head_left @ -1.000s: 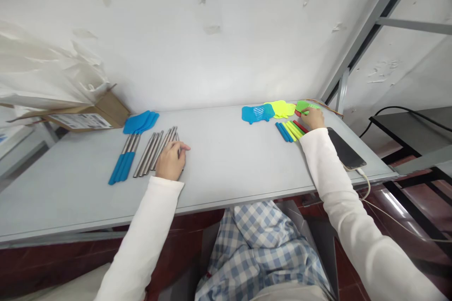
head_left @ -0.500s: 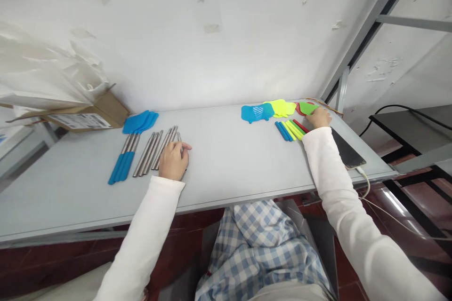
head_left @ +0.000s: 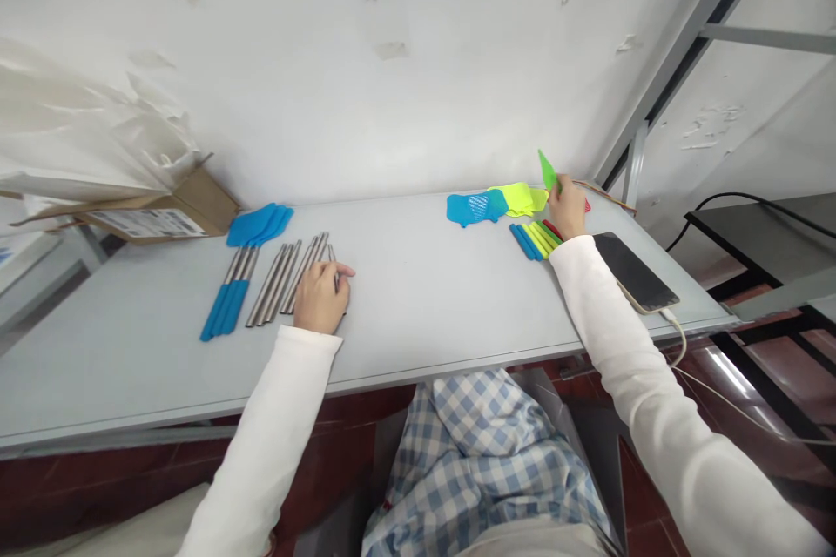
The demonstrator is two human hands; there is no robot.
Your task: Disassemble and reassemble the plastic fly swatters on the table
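Observation:
My right hand (head_left: 567, 207) pinches a green fly swatter head (head_left: 547, 170) and holds it tilted up above the back right of the table. A red swatter head (head_left: 587, 206) shows partly behind that hand. To its left lie yellow swatter heads (head_left: 519, 198) and blue perforated swatter heads (head_left: 475, 208). Just in front are short blue, yellow, green and red handles (head_left: 534, 241), partly covered by my hand and sleeve. My left hand (head_left: 321, 298) rests on the table with its fingers curled round a thin metal tube (head_left: 331, 251). More metal tubes (head_left: 274, 283) lie beside it.
Assembled blue swatters (head_left: 225, 305) lie at the left, near an open cardboard box (head_left: 176, 209). A phone (head_left: 637, 272) with a white cable (head_left: 680, 339) lies at the right. The white wall (head_left: 418, 122) rises behind the grey table (head_left: 418, 313).
My right hand has moved left and slightly up, lifting the green swatter head off the table and tipping it upright. My left hand has stayed put.

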